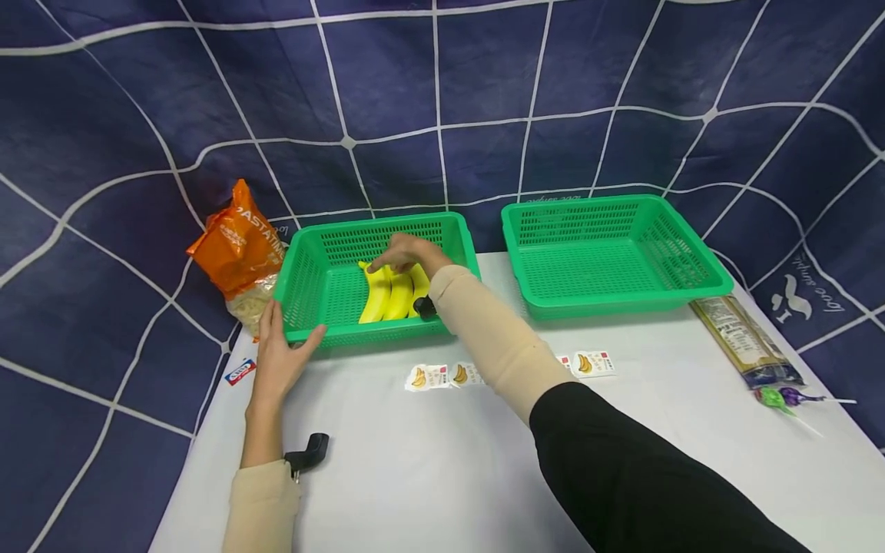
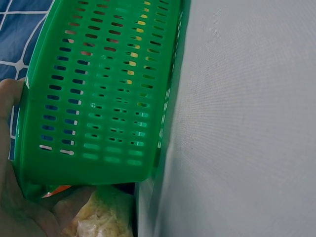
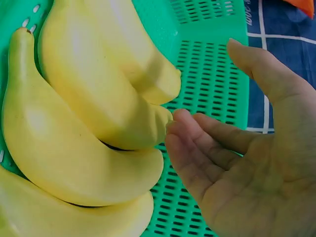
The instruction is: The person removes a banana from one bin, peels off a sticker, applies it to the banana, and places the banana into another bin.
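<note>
Several yellow bananas (image 1: pixel 377 296) lie side by side in the left green basket (image 1: pixel 304 261). Above them my right hand (image 1: pixel 408 253) reaches in. In the right wrist view its thumb stands apart from the fingers (image 3: pixel 190 153), whose tips are at the end of one banana (image 3: pixel 84 74), with nothing gripped; contact is hard to tell. My left hand (image 1: pixel 280 357) rests at the basket's front left corner, thumb at the front rim and the other fingers along the left side. In the left wrist view the basket's slotted wall (image 2: pixel 98 98) fills much of the frame.
An orange pasta bag (image 1: pixel 238 246) leans by the left basket, near a small labelled packet (image 1: pixel 240 372). Banana picture cards (image 1: pixel 427 377) lie in front. To the right stand another green basket (image 1: pixel 581 265), a long clear packet (image 1: pixel 747 338) and lollipops (image 1: pixel 781 397).
</note>
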Demonstrator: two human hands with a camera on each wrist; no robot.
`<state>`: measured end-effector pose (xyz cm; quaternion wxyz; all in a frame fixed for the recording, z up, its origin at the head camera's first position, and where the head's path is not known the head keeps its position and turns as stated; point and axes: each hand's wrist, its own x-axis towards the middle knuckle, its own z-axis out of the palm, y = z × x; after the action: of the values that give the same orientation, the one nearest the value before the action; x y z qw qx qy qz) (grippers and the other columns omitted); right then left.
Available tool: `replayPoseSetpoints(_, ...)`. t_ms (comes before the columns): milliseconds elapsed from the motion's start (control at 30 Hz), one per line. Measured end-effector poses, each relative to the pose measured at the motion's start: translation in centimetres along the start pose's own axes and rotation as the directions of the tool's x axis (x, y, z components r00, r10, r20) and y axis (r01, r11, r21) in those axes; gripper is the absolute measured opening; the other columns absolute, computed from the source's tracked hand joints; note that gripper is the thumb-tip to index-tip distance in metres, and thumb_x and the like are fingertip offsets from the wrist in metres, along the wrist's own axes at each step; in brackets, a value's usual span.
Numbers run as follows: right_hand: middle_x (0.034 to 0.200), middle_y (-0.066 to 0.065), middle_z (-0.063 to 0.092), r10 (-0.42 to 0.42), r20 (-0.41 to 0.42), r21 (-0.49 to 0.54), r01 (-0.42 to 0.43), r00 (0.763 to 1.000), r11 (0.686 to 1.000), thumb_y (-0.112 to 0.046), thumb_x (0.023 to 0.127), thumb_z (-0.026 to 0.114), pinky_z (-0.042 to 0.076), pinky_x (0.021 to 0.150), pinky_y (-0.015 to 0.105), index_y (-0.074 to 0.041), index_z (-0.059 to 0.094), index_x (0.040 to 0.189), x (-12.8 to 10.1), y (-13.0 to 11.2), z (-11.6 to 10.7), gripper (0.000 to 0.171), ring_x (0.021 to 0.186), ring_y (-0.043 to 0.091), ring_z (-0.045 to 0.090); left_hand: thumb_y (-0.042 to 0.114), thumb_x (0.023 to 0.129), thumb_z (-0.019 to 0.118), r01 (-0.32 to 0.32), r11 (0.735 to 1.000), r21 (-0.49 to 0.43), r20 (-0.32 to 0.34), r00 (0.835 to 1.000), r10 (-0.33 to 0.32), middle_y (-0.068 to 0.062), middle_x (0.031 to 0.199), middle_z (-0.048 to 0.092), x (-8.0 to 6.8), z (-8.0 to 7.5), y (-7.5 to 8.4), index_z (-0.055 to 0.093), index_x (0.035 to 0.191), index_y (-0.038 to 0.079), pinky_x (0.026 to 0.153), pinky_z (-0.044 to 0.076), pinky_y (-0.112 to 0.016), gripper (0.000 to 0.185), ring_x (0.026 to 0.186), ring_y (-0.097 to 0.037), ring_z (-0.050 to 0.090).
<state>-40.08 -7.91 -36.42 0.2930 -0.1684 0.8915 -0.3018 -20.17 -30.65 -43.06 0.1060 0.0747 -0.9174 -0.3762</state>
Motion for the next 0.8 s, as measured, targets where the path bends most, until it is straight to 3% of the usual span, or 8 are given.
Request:
replayPoseSetpoints(67,0.079,0.0,0.049,0.017,0.002,0.001,-0.017,1.0,1.0,-0.048,0.082,0.074,0.052,0.081,0.029,-0.013,0.047,0.085,0.1,-0.1,0.3,0.044,0.068,0.014,0.048,0.052,0.089,0.063,0.004,1.0,-0.001,-0.003,1.0,-0.004,-0.008,0.166,0.0,0.0,0.1,0.0,0.004,0.157,0.008,0.114,0.022,-0.065,0.101,0.149,-0.043,0.012)
replayPoseSetpoints(167,0.092,0.002,0.05,0.048,0.004,-0.043,-0.048,0.999,0.998,-0.05,0.081,0.074,0.053,0.082,0.027,-0.009,0.044,0.115,0.3,-0.4,0.9,0.061,0.077,0.015,0.052,0.052,0.089,0.063,0.008,1.0,0.001,-0.005,1.0,-0.008,-0.008,0.166,0.0,-0.1,0.1,0.0,0.004,0.158,0.009,0.114,0.022,-0.065,0.101,0.149,-0.043,0.013)
replayPoseSetpoints(233,0.096,0.002,0.05,0.064,0.007,-0.075,-0.064,0.998,0.995,-0.05,0.08,0.074,0.053,0.083,0.026,-0.008,0.043,0.121,0.5,-0.8,1.3,0.067,0.082,0.015,0.056,0.052,0.088,0.063,0.013,1.0,0.007,-0.007,1.0,-0.013,-0.007,0.166,0.001,-0.2,0.0,-0.1,0.004,0.158,0.009,0.114,0.022,-0.065,0.101,0.149,-0.042,0.013)
replayPoseSetpoints(433,0.115,0.005,0.058,0.097,0.032,-0.169,-0.09,0.995,0.982,-0.053,0.081,0.072,0.054,0.084,0.024,-0.013,0.045,0.113,1.0,-1.7,2.0,0.058,0.102,0.017,0.064,0.05,0.088,0.064,0.033,0.999,0.015,-0.014,0.999,-0.033,-0.006,0.166,0.001,-0.7,-0.2,-0.2,0.005,0.157,0.008,0.114,0.022,-0.065,0.101,0.149,-0.043,0.015)
replayPoseSetpoints(533,0.115,0.005,0.06,0.114,0.026,-0.226,-0.105,0.993,0.969,-0.053,0.082,0.071,0.053,0.074,0.023,-0.014,0.047,0.111,1.1,-2.2,1.9,0.054,0.094,0.016,0.063,0.049,0.088,0.064,0.023,1.0,0.005,-0.013,1.0,-0.023,-0.008,0.166,0.002,-0.5,-0.1,-0.1,0.005,0.157,0.005,0.115,0.021,-0.064,0.101,0.149,-0.043,0.014)
replayPoseSetpoints(633,0.103,0.003,0.057,0.128,0.015,-0.247,-0.12,0.992,0.961,-0.049,0.083,0.072,0.048,0.064,0.022,-0.014,0.048,0.108,1.1,-2.6,2.0,0.049,0.078,0.014,0.056,0.049,0.088,0.065,0.008,1.0,-0.003,-0.014,1.0,-0.008,-0.009,0.166,0.002,-0.2,0.1,-0.1,0.005,0.157,0.005,0.115,0.021,-0.064,0.101,0.149,-0.043,0.014)
replayPoseSetpoints(800,0.095,0.0,0.049,0.152,0.02,-0.258,-0.142,0.988,0.956,-0.041,0.085,0.072,0.045,0.058,0.02,-0.015,0.049,0.113,1.2,-3.2,2.1,0.044,0.072,0.012,0.049,0.049,0.089,0.064,0.003,1.0,0.002,-0.014,1.0,-0.003,-0.008,0.166,0.002,0.0,0.2,-0.1,0.004,0.157,0.006,0.115,0.022,-0.064,0.101,0.149,-0.042,0.014)
